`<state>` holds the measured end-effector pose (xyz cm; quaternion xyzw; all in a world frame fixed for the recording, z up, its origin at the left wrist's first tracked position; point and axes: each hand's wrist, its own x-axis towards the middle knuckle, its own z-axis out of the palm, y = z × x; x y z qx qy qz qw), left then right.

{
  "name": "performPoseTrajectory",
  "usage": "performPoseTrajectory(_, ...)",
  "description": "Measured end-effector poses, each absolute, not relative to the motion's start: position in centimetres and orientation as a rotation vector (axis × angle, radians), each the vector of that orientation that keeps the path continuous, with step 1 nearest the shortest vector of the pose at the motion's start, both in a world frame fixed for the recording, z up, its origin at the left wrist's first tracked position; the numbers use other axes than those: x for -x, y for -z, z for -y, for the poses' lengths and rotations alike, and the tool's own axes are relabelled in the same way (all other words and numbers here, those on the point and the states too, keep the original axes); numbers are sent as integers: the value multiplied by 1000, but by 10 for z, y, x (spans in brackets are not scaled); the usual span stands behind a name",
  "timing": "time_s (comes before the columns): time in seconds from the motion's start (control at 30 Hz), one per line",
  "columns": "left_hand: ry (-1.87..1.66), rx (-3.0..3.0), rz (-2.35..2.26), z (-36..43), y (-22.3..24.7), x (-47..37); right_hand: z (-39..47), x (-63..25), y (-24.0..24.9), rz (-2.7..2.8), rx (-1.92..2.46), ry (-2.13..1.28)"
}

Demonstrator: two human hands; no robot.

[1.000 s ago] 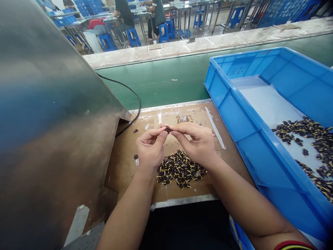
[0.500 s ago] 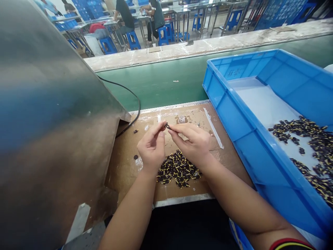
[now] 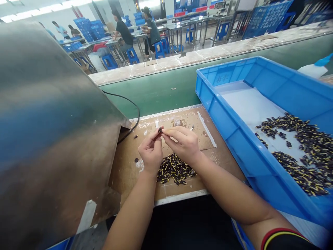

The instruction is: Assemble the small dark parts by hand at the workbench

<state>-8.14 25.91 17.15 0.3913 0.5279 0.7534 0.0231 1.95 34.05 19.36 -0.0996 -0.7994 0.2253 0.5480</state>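
Note:
A small black part (image 3: pixel 160 130) sits pinched between the fingertips of both my hands, above the cardboard work surface. My left hand (image 3: pixel 151 151) is closed on it from the left, thumb and fingers together. From the other side, my right hand (image 3: pixel 183 140) grips its edge with thumb and forefinger. The part's exact kind is too small to make out. Below my hands lies a pile of small black and yellow parts (image 3: pixel 175 170), partly covered by my right hand and wrist.
A blue crate (image 3: pixel 221 114) stands at the right, holding many black and yellow parts (image 3: pixel 307 149) on white sheeting. A metal housing (image 3: pixel 57 132) fills the left, with a black cable (image 3: pixel 136 104) beside it. Behind runs a green conveyor belt (image 3: pixel 156 97). People sit at far tables.
My view has tilted up, showing more of the room. Both hands stay together; the small black part has turned slightly between the fingertips. A blue-and-white object now shows beyond the crate.

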Motion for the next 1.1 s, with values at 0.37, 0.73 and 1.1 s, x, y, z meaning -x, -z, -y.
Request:
performPoseTrajectory(0.37,-2403,-1200,-1536,-260,-167,84,-337,-22,-199,1908,202,-566)
performPoseTrajectory(0.73,-2308,-1181,-1322,-257,-181,96,-351,-31,-209,1902,137,-495)
performPoseTrajectory(1.1,-2278,-996,-1076,-252,-196,91,-344,-32,-212,1860,51,-588)
